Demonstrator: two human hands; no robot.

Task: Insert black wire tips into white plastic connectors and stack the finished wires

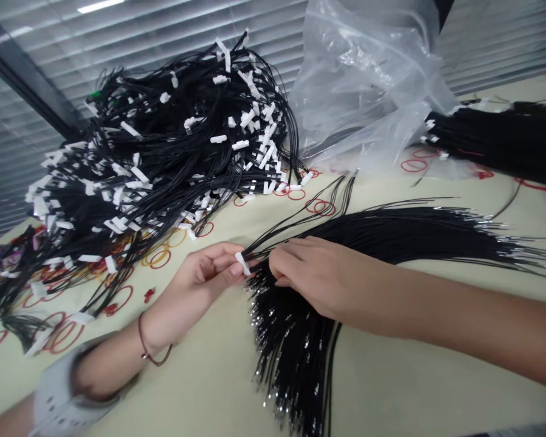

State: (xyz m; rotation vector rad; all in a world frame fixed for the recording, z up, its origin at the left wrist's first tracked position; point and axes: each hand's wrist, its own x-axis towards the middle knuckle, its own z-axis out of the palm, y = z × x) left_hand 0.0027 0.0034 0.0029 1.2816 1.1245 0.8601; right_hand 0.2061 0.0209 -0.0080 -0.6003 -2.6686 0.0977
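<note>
My left hand (213, 267) pinches a small white connector housing (242, 263) between thumb and fingers. Several thin black wires (295, 212) run from that connector toward the upper right. Close beside it, my right hand (304, 273) is closed over the bundle of loose black wires (295, 346); whatever its fingertips pinch is hidden behind the hand. The bundle curves from the lower middle to the right, and bright metal terminals show at both ends.
A big heap of black cables with white connectors (173, 145) lies at the back left. Clear plastic bags (364, 79) stand behind, near window blinds (155, 30). Another black wire bundle (509, 139) lies at the right. Red rubber bands (321, 207) are scattered over the table (186, 388).
</note>
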